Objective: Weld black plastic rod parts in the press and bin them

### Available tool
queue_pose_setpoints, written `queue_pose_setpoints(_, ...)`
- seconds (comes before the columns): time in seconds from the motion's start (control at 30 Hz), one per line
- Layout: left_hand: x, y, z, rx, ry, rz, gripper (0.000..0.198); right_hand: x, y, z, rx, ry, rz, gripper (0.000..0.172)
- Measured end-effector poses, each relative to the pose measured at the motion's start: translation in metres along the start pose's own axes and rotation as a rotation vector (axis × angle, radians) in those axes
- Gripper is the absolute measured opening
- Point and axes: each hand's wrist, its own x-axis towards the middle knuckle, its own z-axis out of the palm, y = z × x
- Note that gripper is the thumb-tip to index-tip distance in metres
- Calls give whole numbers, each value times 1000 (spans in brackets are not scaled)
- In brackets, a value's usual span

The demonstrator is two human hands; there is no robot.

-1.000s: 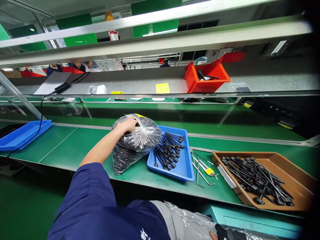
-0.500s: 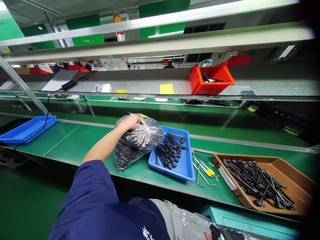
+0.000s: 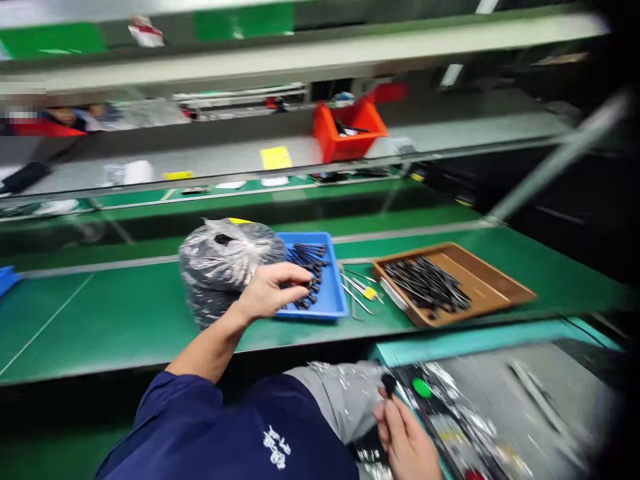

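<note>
My left hand [image 3: 274, 288] is closed in a pinch above the near left part of a blue tray [image 3: 334, 293]. A small dark bit shows at its fingertips, too blurred to name. Black knob-headed rods [image 3: 309, 255] lie in that tray, partly hidden by the hand. Just left of it stands a full clear plastic bag [image 3: 215, 257] of black parts, its gathered top showing a dark hole. Low in front of me, my right hand [image 3: 407, 433] is closed around a black knob-headed part [image 3: 389, 383], with only the head showing above the fingers.
Hex keys [image 3: 357, 291] with a yellow tag lie between the blue tray and a brown tray [image 3: 493, 280] of black rods. A teal surface [image 3: 395, 353] at lower right bears plastic-wrapped items. On the shelf stands a red bin [image 3: 353, 130]; a metal strut [image 3: 555, 163] slants at right.
My left hand has left the bag's top and moved right, over the blue tray. My right hand has come up into view with the black part. The view has swung right.
</note>
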Motion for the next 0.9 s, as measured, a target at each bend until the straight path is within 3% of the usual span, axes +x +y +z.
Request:
queue_pose_setpoints(0.1, 5, -6, 83, -295, -257, -9, 15, -1, -24, -1, -107, -34, -189, 56)
queue_pose_setpoints(0.17, 11, -9, 129, -422, -395, -53, 14, 2, -33, -9, -183, 32, -314, 47)
queue_pose_setpoints(0.23, 17, -7, 164, -535, -519, -98, 15, 3, -38, -19, -245, 132, -420, 38)
queue_pose_setpoints(0.33, 23, -1, 199, -661, -669, -145, 19, -1, -43, -32, -335, 239, -529, 31)
queue_pose_setpoints(0.57, 30, -1, 238, -728, -845, -144, 16, -8, -48, -48, -500, 444, -587, 28)
queue_pose_setpoints(0.77, 34, -7, 250, -754, -892, -133, 15, -9, -52, -46, -566, 515, -585, 29)
queue_pose_setpoints(0.9, 36, -5, 253, -761, -885, -117, 17, -10, -52, -44, -484, 537, -532, 28)
